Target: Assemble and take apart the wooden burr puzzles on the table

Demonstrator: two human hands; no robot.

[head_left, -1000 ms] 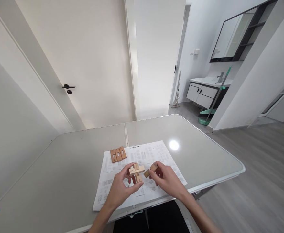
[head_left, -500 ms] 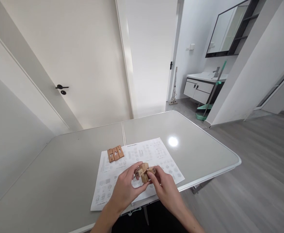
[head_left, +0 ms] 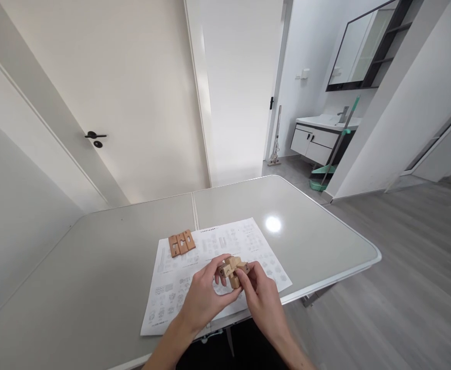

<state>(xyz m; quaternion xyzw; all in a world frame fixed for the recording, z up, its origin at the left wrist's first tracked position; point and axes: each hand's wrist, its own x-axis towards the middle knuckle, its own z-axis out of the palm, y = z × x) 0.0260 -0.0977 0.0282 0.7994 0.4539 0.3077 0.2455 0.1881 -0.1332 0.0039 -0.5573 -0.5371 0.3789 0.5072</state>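
Note:
Between my two hands is a wooden burr puzzle (head_left: 233, 263), light in colour, its notched blocks crossing one another and some ends bearing dark marks. My left hand (head_left: 206, 293) grips it from the left, thumb below and fingers over the top. From the right, my right hand (head_left: 260, 290) pinches a block that sticks out, the thumb pressed on its near side. Fingers cover parts of the puzzle. Beneath the hands lies a printed sheet (head_left: 206, 262) with rows of small drawings. Several reddish-brown notched wooden pieces (head_left: 182, 244) lie side by side at the sheet's upper left.
The sheet rests on a grey folding table (head_left: 106, 267) with a pale metal rim and a seam across it. Behind stands a white door (head_left: 144, 92) with a black handle. A washbasin cabinet (head_left: 314, 141), a mop (head_left: 276, 139) and a green dustpan (head_left: 318, 185) are at the back right.
The puzzle has turned slightly in my hands, so its crossed blocks show more clearly. Both hands keep hold of it. The view has shifted a little.

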